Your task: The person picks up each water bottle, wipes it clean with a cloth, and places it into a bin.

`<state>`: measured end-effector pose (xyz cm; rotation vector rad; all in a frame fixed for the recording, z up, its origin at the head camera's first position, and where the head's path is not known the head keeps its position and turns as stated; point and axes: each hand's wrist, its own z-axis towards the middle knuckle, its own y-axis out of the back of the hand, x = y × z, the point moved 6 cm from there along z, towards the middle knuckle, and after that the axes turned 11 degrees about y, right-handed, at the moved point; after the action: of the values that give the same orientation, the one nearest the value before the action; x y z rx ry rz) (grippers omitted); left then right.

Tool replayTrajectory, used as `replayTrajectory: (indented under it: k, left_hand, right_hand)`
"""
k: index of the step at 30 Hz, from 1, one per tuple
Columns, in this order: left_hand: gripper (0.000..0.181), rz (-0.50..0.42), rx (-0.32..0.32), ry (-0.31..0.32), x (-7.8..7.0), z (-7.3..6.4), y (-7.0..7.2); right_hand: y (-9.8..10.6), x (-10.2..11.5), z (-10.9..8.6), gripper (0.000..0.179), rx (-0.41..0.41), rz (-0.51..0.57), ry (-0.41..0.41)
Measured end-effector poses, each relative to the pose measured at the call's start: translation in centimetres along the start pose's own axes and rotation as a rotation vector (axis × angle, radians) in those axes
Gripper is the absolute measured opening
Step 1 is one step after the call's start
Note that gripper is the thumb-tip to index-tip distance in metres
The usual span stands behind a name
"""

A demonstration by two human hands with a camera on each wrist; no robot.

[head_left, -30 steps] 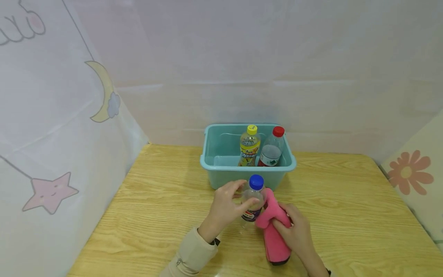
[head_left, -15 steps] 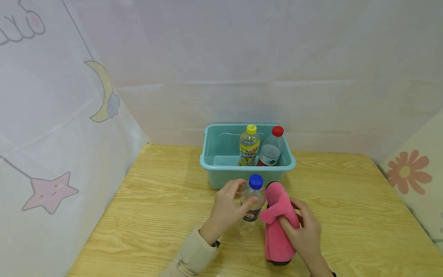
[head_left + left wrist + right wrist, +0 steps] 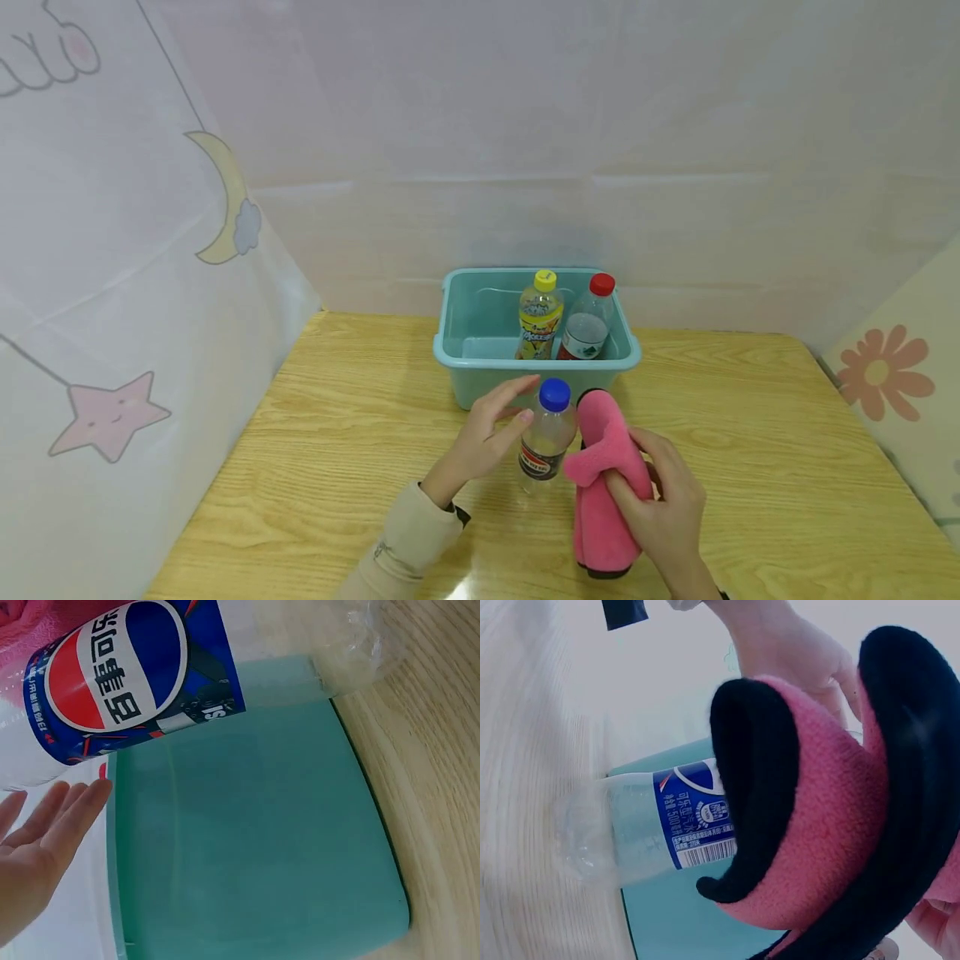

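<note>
A clear plastic Pepsi bottle (image 3: pixel 545 437) with a blue cap stands upright on the table in front of the bin. My left hand (image 3: pixel 487 435) is beside its left side, fingers spread and extended; the left wrist view shows the fingertips (image 3: pixel 96 791) just off the bottle. My right hand (image 3: pixel 663 500) grips a folded pink fleece cloth (image 3: pixel 607 525) with black edging, thumb in front, to the right of the bottle. In the right wrist view the cloth (image 3: pixel 832 825) covers the bottle's upper part.
Right behind the bottle stands a light-blue plastic bin (image 3: pixel 536 364). Inside it, on the right, are a yellow-capped bottle (image 3: pixel 540 321) and a red-capped bottle (image 3: pixel 587 327). The wooden table (image 3: pixel 750 467) meets a printed cloth backdrop (image 3: pixel 480 125) at the back and sides.
My left hand has let go of the Pepsi bottle and drawn slightly left. The pink cloth in my right hand has moved off the bottle to the right and now hangs folded beside it.
</note>
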<state>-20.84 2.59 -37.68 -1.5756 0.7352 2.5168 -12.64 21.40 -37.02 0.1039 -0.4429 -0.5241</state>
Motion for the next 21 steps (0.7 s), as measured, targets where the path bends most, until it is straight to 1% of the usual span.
replayTrajectory:
  k: [2,5,7,10,12,15,19,21]
  left_hand:
    - [0.041,-0.004,0.04,0.012,0.2,0.1,-0.2]
    - [0.041,0.004,0.074,0.027,0.4,0.2,-0.4]
    - [0.04,0.018,0.08,0.026,0.6,0.2,-0.5]
    - [0.039,0.025,0.071,0.017,0.7,0.0,-0.6]
    - [0.038,0.018,0.051,0.015,0.7,0.0,-0.7]
    - [0.038,0.016,-0.004,0.036,0.4,-0.2,-0.7]
    - [0.036,0.028,-0.09,0.065,-1.8,-0.6,-0.3]
    - [0.035,0.031,-0.126,0.071,-3.0,-0.8,-0.1]
  right_hand:
    - [-0.1,0.1,0.1,0.034,-0.007,0.006,0.01]
    - [-0.2,0.3,0.2,0.034,-0.007,0.007,0.018]
    - [-0.3,0.4,0.2,0.034,-0.003,0.0,0.019]
    - [-0.4,0.6,0.2,0.035,0.001,-0.014,0.022]
    - [-0.5,0.6,0.3,0.035,-0.001,-0.022,0.028]
    - [-0.6,0.7,0.3,0.037,-0.006,-0.036,0.04]
    - [-0.7,0.8,0.3,0.043,-0.002,-0.057,0.047]
    - [-0.7,0.8,0.4,0.042,0.003,-0.058,0.047]
